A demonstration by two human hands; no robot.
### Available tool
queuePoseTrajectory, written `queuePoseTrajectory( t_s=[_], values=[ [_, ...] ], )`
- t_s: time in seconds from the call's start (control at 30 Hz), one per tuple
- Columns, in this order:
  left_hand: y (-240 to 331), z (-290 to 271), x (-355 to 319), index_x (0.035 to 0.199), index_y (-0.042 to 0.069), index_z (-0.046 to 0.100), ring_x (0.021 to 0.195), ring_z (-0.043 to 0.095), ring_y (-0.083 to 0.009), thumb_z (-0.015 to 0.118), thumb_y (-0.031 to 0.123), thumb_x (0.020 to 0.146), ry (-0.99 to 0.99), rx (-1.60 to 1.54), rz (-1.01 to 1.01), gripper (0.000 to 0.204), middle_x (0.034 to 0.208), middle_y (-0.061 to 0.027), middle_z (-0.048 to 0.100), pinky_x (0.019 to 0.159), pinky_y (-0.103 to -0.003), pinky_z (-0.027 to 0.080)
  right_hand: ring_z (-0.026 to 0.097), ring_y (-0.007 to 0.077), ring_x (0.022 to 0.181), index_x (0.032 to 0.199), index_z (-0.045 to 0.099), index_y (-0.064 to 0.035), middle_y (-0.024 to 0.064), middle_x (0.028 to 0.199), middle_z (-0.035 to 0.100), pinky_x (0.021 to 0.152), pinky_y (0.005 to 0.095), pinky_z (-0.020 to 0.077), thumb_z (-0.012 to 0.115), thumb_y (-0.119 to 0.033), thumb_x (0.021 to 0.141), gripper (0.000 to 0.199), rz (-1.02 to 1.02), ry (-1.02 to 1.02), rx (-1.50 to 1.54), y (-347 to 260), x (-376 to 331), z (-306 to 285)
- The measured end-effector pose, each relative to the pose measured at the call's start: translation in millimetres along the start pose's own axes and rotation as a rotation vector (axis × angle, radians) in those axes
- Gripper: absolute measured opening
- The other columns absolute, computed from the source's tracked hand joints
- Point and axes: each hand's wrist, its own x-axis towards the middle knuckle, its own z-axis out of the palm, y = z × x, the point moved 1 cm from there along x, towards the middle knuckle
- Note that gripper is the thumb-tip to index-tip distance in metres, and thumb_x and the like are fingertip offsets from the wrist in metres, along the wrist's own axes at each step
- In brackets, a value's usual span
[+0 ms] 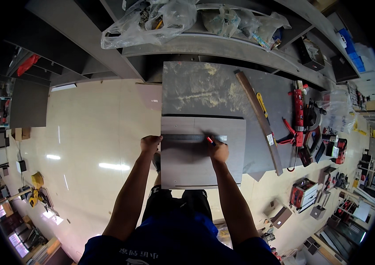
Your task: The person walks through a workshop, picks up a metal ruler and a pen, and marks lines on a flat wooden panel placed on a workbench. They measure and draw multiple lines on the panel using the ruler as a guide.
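A grey-brown panel (pixel 227 168) lies in front of me on the dark grey worktop, with a few small holes in its face. Across it runs a metal ruler (pixel 185 137). My left hand (pixel 150 144) is closed at the panel's left edge, its fingertips on the ruler's end. In my right hand (pixel 220 152) is a red pen (pixel 210 141), its tip down by the ruler's right part. The right fingers are closed round the pen and hide part of it. Faint lines show on the panel above the ruler.
Sawdust marks the worktop (pixel 187 79). On its right lie a long wooden strip (pixel 258 121), a yellow utility knife (pixel 262 104), a red caulking gun (pixel 299 115) and other tools. Behind is a shelf with plastic bags (pixel 165 22). A red toolbox (pixel 303 194) stands on the floor at right.
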Motion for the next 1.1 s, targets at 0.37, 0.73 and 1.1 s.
queuePoseTrajectory(
  t_s=[0.37, 0.73, 1.1],
  values=[
    [33, 26, -49, 0.083, 0.001, 0.069, 0.079, 0.066, -0.0402, 0.069, 0.017, 0.086, 0.345, 0.508, 0.511, 0.017, 0.085, -0.0199, 0.068, 0.07, -0.047, 0.053, 0.068, 0.0371, 0.077, 0.108, 0.075, -0.0329, 0.0132, 0.082, 0.071, 0.068, 0.048, 0.0547, 0.071, -0.044, 0.083, 0.028, 0.063, -0.082, -0.118, 21, 3, 19],
    [23, 20, -35, 0.083, 0.001, 0.068, 0.083, 0.065, -0.0405, 0.066, 0.018, 0.088, 0.32, 0.587, 0.531, 0.018, 0.089, -0.0206, 0.067, 0.073, -0.048, 0.053, 0.069, 0.0362, 0.078, 0.103, 0.077, -0.0291, 0.0127, 0.084, 0.072, 0.067, 0.0485, 0.0551, 0.07, -0.042, 0.083, 0.025, -0.022, -0.047, -0.069, 5, -1, 4],
    [60, 45, -70, 0.098, 0.001, 0.063, 0.099, 0.067, -0.0395, 0.075, 0.046, 0.082, 0.303, 0.697, 0.195, 0.05, 0.104, -0.0197, 0.068, 0.083, -0.048, 0.055, 0.069, 0.0363, 0.078, 0.109, 0.075, -0.03, 0.0127, 0.083, 0.072, 0.068, 0.0481, 0.0554, 0.071, -0.037, 0.081, 0.029, -0.059, -0.055, -0.085, 15, 1, 11]
  ],
)
